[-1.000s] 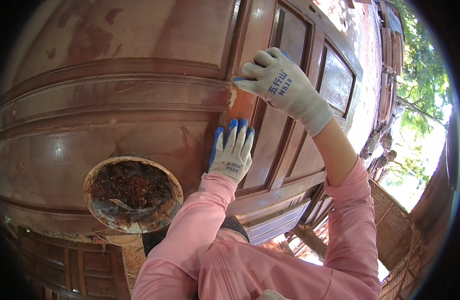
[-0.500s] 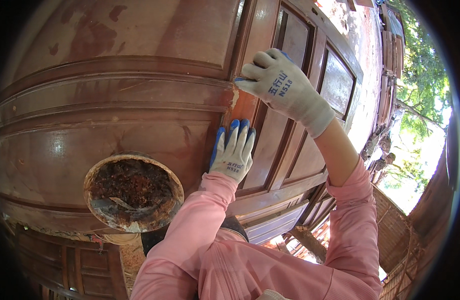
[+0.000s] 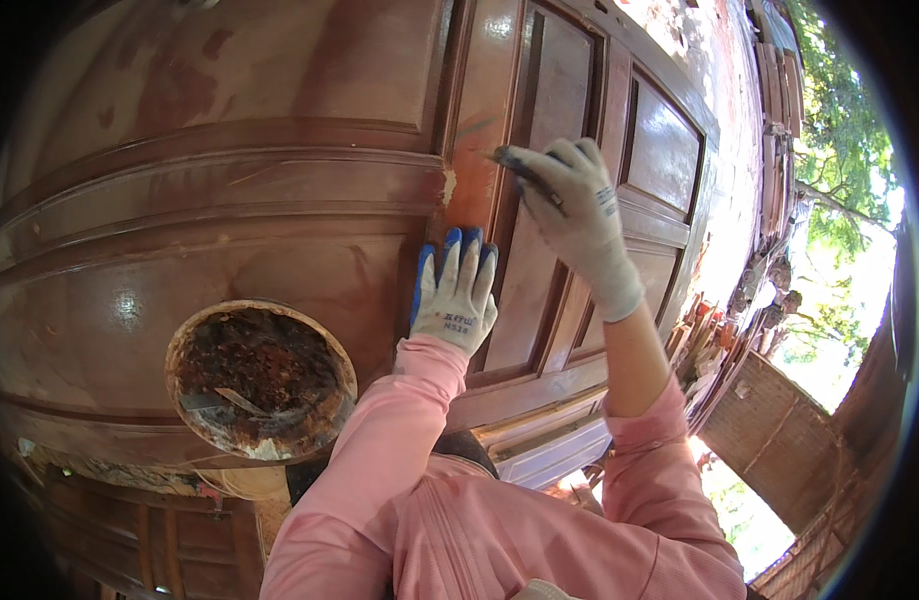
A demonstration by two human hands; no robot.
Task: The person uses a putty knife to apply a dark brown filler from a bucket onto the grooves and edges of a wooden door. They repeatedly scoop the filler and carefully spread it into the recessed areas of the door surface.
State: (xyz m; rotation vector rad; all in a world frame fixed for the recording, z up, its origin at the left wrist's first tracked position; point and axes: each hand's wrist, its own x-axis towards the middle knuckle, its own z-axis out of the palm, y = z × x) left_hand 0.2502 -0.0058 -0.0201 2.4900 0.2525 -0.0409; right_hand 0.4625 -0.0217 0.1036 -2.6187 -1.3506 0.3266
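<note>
The panelled wooden door spreads out beneath the round tub, which appears to stand on it, and runs well beyond the tub on its right and far sides. Right of the tub, the gloved left hand rests flat on the door, fingers stretched out and grasping nothing that shows. Farther out, beyond the tub to its right, the gloved right hand is raised over the door, its fingers drawn in toward the thumb; whether something is pinched there I cannot tell. Between the two hands, right of the tub and farther off, lie an orange-red patch and, just beside it, a pale chipped spot.

The door looks heavy and stiff, best taken by its outer edges with both hands. Its glossy faces may be slippery under smooth gloves, and its thin mouldings would likely chip before the broad rails do. The dark brown paste inside the tub looks thick, soft and sticky, so small dabs should handle best. The narrow flat strip lying in it seems light and is probably easiest lifted by its cleaner end. The tub itself, probably weighty, is best held at opposite sides of its rim
</note>
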